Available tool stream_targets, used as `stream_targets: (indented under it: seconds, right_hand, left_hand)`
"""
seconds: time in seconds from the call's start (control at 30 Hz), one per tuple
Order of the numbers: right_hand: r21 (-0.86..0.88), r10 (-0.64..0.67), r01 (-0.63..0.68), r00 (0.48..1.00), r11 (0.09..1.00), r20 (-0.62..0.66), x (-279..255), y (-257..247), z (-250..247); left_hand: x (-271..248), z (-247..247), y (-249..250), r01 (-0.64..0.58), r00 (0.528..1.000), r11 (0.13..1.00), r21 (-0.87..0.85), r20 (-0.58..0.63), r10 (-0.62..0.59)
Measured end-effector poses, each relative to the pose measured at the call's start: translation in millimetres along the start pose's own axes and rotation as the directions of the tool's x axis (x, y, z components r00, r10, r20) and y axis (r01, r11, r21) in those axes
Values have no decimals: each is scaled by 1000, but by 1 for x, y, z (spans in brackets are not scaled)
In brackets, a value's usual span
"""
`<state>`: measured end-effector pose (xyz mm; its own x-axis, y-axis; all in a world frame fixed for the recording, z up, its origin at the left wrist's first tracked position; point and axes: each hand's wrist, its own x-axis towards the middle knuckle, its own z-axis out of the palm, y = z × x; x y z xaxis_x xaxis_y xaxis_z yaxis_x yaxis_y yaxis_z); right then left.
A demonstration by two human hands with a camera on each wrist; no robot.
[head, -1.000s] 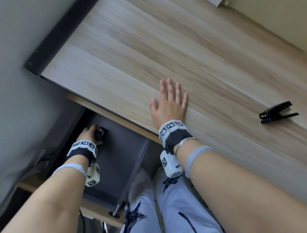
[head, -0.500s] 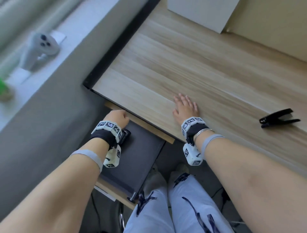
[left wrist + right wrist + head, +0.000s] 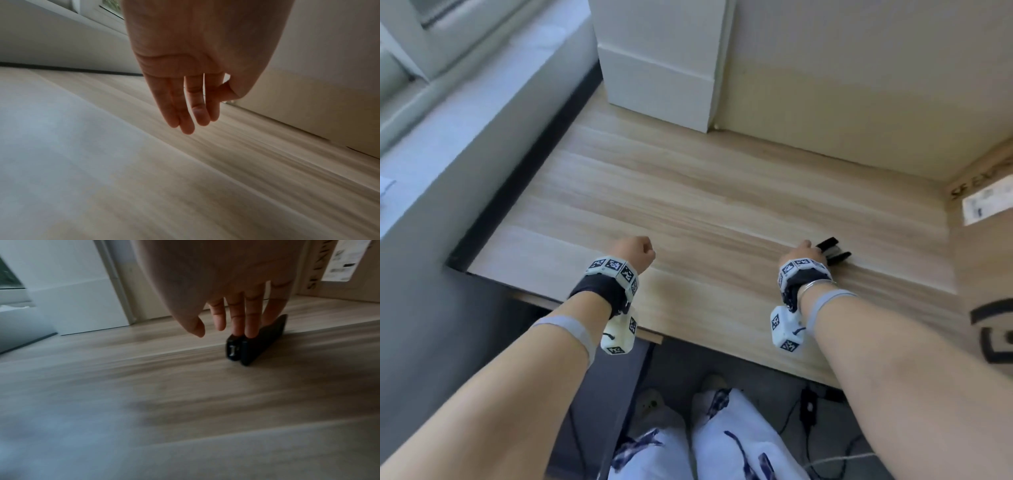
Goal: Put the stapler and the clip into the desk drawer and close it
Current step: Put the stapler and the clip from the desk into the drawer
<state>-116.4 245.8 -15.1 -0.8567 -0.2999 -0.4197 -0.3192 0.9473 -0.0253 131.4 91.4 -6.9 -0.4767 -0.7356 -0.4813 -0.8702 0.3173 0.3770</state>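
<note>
A small black object [image 3: 834, 251], by its look the stapler on its side, lies on the wooden desk [image 3: 705, 205] at the right. In the right wrist view its metal-fronted end [image 3: 233, 352] faces the camera. My right hand [image 3: 804, 253] is over it, and two straight fingertips [image 3: 244, 332] touch its top while the thumb stays apart. My left hand [image 3: 637, 253] hovers over the desk near the front edge, fingers [image 3: 185, 113] relaxed and holding nothing. The dark grey drawer [image 3: 616, 394] shows below the desk edge, mostly hidden by my left forearm.
A white block [image 3: 661, 68] stands at the back of the desk. A cardboard box [image 3: 983, 257] closes off the right side. A grey window sill [image 3: 465, 113] runs along the left. My legs [image 3: 722, 438] and cables [image 3: 808, 407] are under the desk.
My left hand came up out of the drawer to above the desk, leaving a black item inside. My right hand slid right from lying flat to the black object. The head view tilted up.
</note>
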Motion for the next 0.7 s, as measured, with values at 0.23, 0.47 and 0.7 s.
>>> stream_targets:
  seconds: [0.23, 0.47, 0.7]
  right_hand:
    - [315, 217, -205, 976, 927, -1, 38, 28, -5]
    - [406, 273, -295, 955, 865, 114, 59, 28, -5]
    - [438, 130, -181, 981, 881, 143, 46, 25, -5]
  left_hand:
    - [26, 31, 54, -48, 997, 997, 54, 56, 45]
    - [34, 40, 82, -20, 998, 992, 123, 68, 11]
    - [30, 38, 82, -4, 999, 997, 78, 37, 1]
